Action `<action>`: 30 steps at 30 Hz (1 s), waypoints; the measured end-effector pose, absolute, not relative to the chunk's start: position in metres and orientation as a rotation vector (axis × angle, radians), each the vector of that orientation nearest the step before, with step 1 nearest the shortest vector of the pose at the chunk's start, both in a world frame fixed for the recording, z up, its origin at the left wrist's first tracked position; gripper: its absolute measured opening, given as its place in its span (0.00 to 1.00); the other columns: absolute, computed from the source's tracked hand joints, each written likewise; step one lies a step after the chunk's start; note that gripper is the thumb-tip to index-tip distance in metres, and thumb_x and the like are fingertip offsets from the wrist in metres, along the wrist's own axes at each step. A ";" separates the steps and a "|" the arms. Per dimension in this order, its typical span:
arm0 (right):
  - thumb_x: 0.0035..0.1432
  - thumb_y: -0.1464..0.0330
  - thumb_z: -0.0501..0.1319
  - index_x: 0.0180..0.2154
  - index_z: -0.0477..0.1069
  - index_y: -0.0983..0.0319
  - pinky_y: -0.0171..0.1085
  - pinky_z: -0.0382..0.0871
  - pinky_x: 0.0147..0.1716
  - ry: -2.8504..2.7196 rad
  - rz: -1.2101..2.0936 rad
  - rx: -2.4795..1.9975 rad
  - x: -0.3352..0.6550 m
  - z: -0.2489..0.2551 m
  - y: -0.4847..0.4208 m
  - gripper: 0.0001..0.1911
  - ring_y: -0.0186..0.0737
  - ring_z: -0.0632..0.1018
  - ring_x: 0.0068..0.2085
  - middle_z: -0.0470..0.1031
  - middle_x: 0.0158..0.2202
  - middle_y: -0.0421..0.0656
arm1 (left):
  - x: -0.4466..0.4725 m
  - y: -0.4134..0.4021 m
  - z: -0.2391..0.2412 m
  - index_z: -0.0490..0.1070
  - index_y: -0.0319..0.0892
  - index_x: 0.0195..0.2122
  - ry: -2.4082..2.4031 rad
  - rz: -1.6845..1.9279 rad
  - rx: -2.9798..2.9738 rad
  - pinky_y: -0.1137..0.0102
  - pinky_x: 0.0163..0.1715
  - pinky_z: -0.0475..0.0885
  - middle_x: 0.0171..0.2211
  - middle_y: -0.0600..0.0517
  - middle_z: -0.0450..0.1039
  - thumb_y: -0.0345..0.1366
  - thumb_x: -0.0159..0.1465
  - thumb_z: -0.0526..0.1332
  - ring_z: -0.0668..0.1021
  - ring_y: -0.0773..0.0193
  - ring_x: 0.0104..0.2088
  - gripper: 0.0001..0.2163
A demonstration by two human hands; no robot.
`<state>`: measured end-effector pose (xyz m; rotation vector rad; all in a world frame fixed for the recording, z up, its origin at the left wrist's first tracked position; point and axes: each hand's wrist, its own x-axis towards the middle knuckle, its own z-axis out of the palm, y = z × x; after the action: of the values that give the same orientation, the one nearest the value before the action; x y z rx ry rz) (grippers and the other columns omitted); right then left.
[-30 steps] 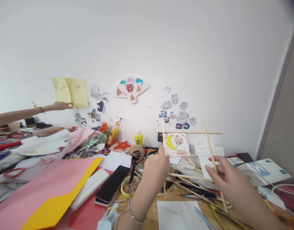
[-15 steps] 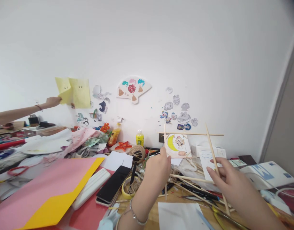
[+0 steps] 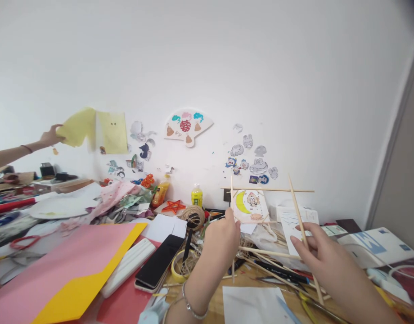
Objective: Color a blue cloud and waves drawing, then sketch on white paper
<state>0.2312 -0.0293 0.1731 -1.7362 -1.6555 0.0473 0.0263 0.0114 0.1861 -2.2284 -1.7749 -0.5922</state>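
Thin wooden sticks crossed into an open frame stand upright before me. My left hand [image 3: 222,238] is closed round the left upright stick [image 3: 231,191]. My right hand [image 3: 331,263] pinches the right upright stick [image 3: 295,202], which leans a little, between thumb and fingers. A top stick [image 3: 264,189] crosses both uprights and juts past them. Lower down, another crosspiece [image 3: 269,253] runs between my hands; its joints are partly hidden by my fingers. Beneath the frame lie a white sheet of paper [image 3: 252,306] and several loose sticks.
At the far left another person's hand [image 3: 51,135] holds yellow paper [image 3: 78,128] against the wall. Pink and yellow card [image 3: 82,265], a phone [image 3: 159,261], tape [image 3: 176,272], twine [image 3: 193,216], a yellow bottle [image 3: 196,195] and pliers-like yellow handles [image 3: 306,306] crowd the table.
The other person's hand has moved left, pulling the loose yellow sheet outward. My hands and the stick frame have hardly moved.
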 end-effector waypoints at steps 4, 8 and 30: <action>0.55 0.53 0.46 0.38 0.62 0.58 0.37 0.59 0.23 -1.650 0.052 -1.726 0.232 0.172 -0.028 0.18 0.47 0.74 0.24 0.70 0.19 0.39 | 0.026 0.010 0.186 0.64 0.35 0.46 -1.772 -0.591 -2.232 0.71 0.29 0.73 0.32 0.43 0.78 0.31 0.69 0.54 0.81 0.54 0.33 0.07; 0.53 0.51 0.47 0.37 0.62 0.58 0.37 0.60 0.24 -1.632 0.038 -1.728 0.232 0.171 -0.028 0.19 0.48 0.75 0.24 0.71 0.19 0.39 | 0.026 0.010 0.187 0.64 0.35 0.47 -1.778 -0.584 -2.231 0.69 0.28 0.73 0.31 0.43 0.78 0.31 0.69 0.54 0.81 0.54 0.33 0.08; 0.59 0.59 0.46 0.39 0.63 0.58 0.35 0.60 0.26 -1.596 0.086 -1.592 0.235 0.158 -0.008 0.13 0.45 0.77 0.28 0.76 0.24 0.40 | 0.023 0.035 0.171 0.58 0.34 0.55 -1.785 -0.674 -2.342 0.70 0.28 0.68 0.34 0.43 0.77 0.34 0.71 0.51 0.80 0.53 0.35 0.14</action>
<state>0.2355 -0.0076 0.1583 -1.5922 -1.5962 0.0861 0.0226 0.0349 0.1714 -2.3420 -1.7854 -0.6741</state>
